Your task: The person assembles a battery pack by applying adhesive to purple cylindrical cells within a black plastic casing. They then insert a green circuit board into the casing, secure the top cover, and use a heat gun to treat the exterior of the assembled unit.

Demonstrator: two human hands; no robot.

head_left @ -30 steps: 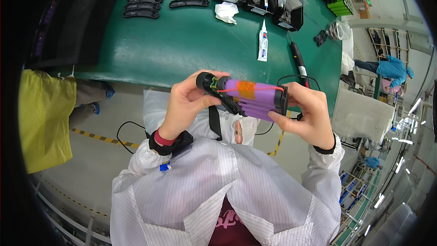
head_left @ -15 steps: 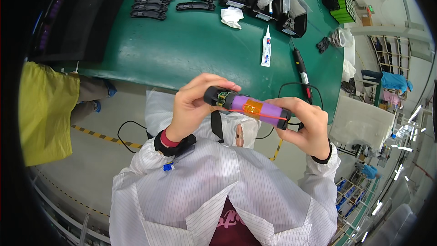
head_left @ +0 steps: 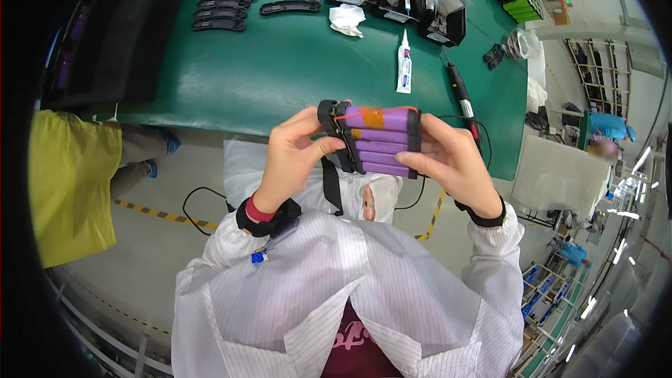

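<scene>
Between my two hands, just off the table's near edge, is a battery pack [head_left: 382,138] of several purple cells with black end pieces. An orange tape patch and a red wire show on its far side. My left hand [head_left: 297,143] grips the black left end, thumb on the near face. At the other end, my right hand [head_left: 448,157] pinches the black end piece, its thumb lying over the purple cells. Fingers behind the pack are hidden.
On the green table [head_left: 280,73] lie several black curved plastic parts [head_left: 231,1], a white crumpled tissue [head_left: 346,19], a white glue tube [head_left: 404,63] and a black electric screwdriver [head_left: 460,91]. Black bins [head_left: 441,24] stand behind. A person in yellow [head_left: 66,182] is at the left.
The battery pack has been turned in my hands from its narrow edge to its broad face, showing several cells in rows. It also sits slightly higher and more level.
</scene>
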